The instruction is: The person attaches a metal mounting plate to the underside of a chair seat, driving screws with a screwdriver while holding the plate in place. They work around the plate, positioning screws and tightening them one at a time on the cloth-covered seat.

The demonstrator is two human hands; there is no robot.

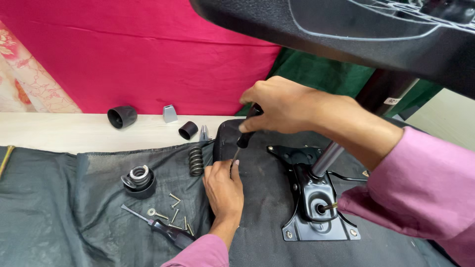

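screwdriver set upright on upturned chair seat, centre of frame

black-handled screwdriver with thin metal shaft (242, 141) stands near vertical at centre frame, tip down on the dark fabric underside of the chair seat (262, 207). right hand (279, 106) clenched around the handle from above, fingers wrapped over its top. left hand (223, 188) rests flat on the seat just below, fingertips touching the shaft near the tip; not closed on it, more steadying than gripping.

right of the tool: black metal tilt-mechanism plate (316, 202), lying on the seat, with a chrome gas-lift cylinder (326, 158) rising from it toward upper right. pink sleeves on both arms.

left of the hands, on dark grey mesh cloth (74, 217): black coil spring (196, 161); round black cap holding a metal spring (139, 181); loose silver screws and a washer (173, 210); a second screwdriver with dark handle (161, 227), lying flat, lower centre-left.

upper left, on pale wooden floor (59, 131): black conical plastic cup on its side (121, 116), small grey wedge-shaped piece (169, 113), short black cylinder (188, 130). magenta cloth (148, 54) behind. large black chair part (346, 29) across top right.
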